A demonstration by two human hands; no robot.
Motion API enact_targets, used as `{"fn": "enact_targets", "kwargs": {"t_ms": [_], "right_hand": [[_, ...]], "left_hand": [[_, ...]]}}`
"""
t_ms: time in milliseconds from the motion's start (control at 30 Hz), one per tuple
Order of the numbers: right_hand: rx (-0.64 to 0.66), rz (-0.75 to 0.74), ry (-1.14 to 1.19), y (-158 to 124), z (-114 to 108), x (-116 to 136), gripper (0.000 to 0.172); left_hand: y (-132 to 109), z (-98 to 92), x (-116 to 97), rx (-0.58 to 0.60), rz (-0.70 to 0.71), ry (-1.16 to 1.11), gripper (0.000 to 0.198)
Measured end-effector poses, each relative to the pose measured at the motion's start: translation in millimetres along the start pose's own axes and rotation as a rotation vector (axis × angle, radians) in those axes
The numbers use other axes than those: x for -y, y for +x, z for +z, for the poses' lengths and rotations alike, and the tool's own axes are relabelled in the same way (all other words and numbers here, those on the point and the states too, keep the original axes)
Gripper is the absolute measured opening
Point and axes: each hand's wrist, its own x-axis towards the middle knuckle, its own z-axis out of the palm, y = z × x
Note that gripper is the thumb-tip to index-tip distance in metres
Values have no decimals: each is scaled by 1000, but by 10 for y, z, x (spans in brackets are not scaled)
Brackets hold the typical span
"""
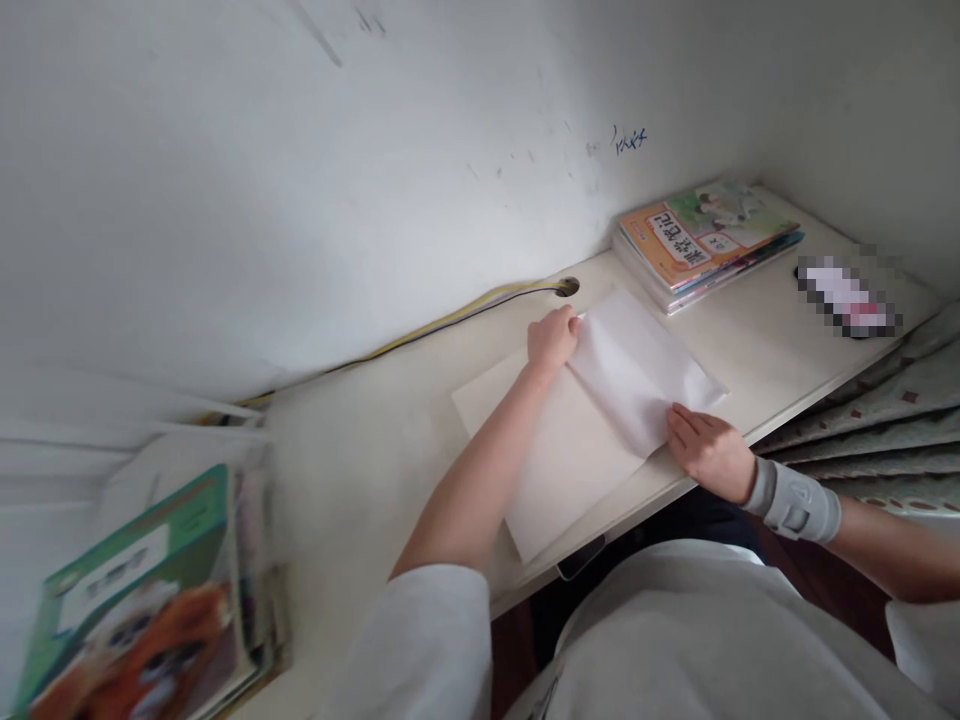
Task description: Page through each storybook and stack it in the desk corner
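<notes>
Pale shirt point(667, 630) of the person fills the bottom centre of the frame, nearest the camera; both bare forearms extend from its sleeves towards the desk point(375, 490). White paper point(641, 365) occupies the space right of centre, lying over the right-hand portion of a creamier flat sheet point(566, 470); whether the two are one folded piece or separate pieces cannot be told. Taken together, they have their long axis running obliquely from lower left to upper right, roughly along the desk.

Note the placement of the hands, apart from each other and across this axis. Left hand point(553, 340), higher in the frame, is clamped on the upper-left edge of the white paper. Right hand point(709, 455), lower and farther right, has its fingers drawn together against the lower edge; its thumb is hidden, so a grip cannot be confirmed. Both hands touch the white paper, neither being nearer; its surface extends rightward from the left hand and upward from the right. Beyond its upper-right side rests a stack of books point(712, 240).
</notes>
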Motion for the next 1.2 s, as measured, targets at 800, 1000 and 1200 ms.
{"fn": "enact_targets", "kwargs": {"t_ms": [800, 1000, 1200], "right_hand": [[375, 972, 1441, 649, 41, -1397, 15], [461, 993, 1732, 674, 1, -1211, 20], [452, 908, 1818, 679, 103, -882, 23]], "left_hand": [[-1943, -491, 682, -397, -345, -865, 35], [-2391, -716, 769, -207, -809, -1663, 16], [-2271, -850, 675, -33, -964, -1745, 6]]}}
